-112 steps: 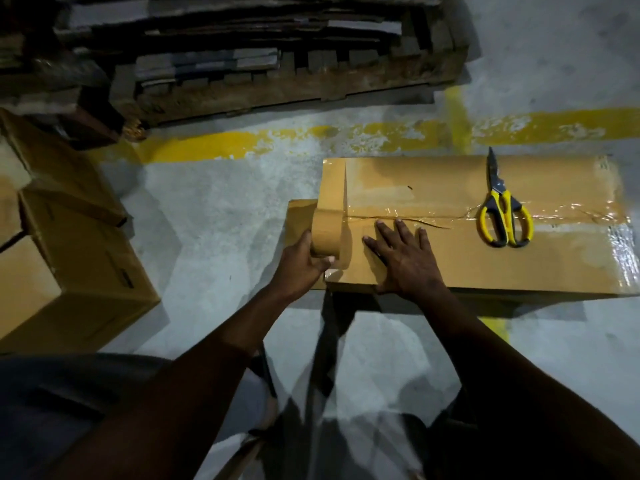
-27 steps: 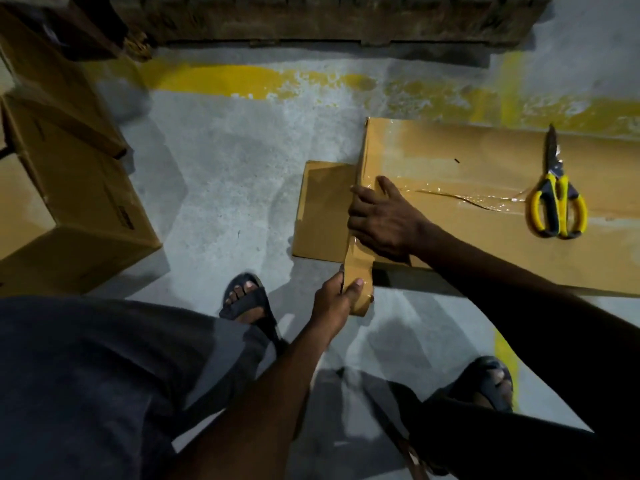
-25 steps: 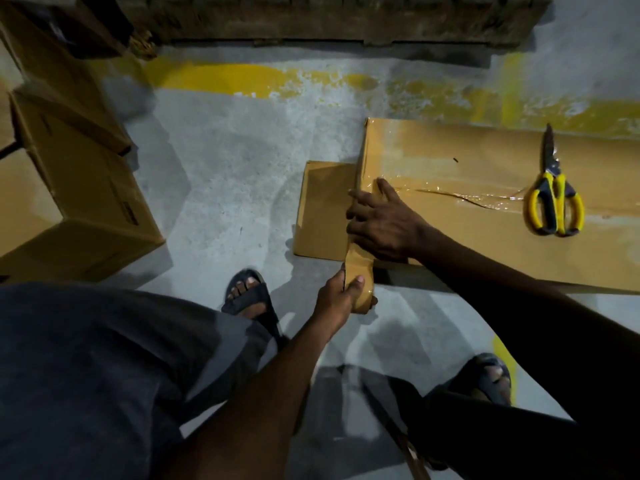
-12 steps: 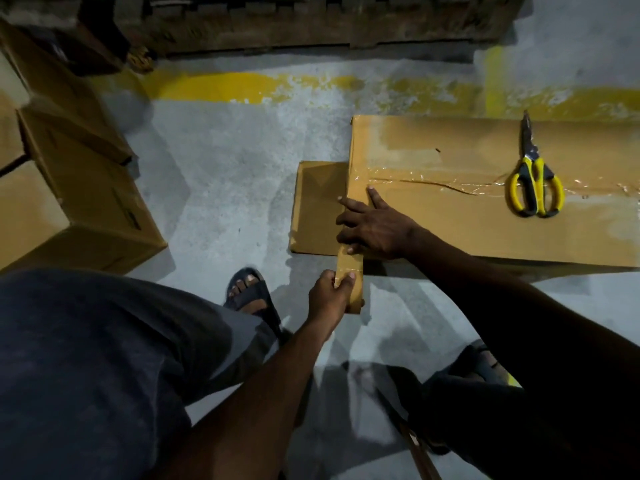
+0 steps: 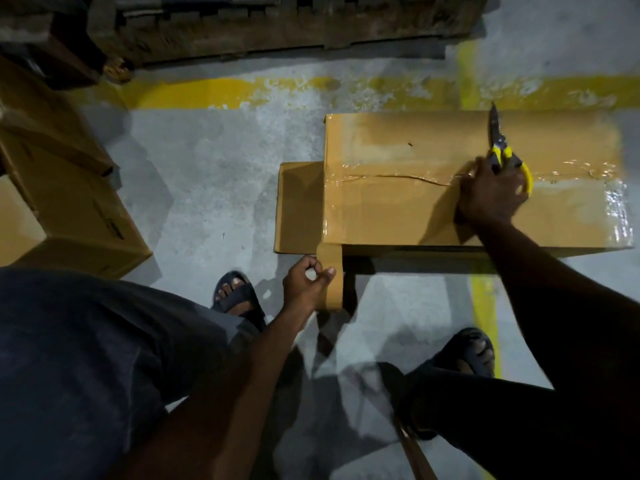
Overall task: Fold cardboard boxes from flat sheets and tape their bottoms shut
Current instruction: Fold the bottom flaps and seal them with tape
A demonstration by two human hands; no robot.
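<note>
A long cardboard box [image 5: 398,209] lies bottom up on the floor, its centre seam covered by shiny clear tape. A second tape strip runs across its left end and down the near side to the tape roll [image 5: 330,280]. My left hand [image 5: 306,285] grips that roll below the box's near left corner. My right hand [image 5: 491,194] lies on top of the box at the right, fingers curled around the handles of the yellow scissors [image 5: 502,154], whose blade points away from me.
A flat cardboard piece [image 5: 298,206] sticks out from under the box's left end. Folded boxes [image 5: 65,209] stand at the left. A wooden pallet [image 5: 277,26] lies beyond the yellow floor line [image 5: 214,93]. My sandalled feet [image 5: 237,296] are near the box.
My right hand left the taped left end of the box and moved right to the scissors, closing on their handles. My left hand still holds the roll below the near edge.
</note>
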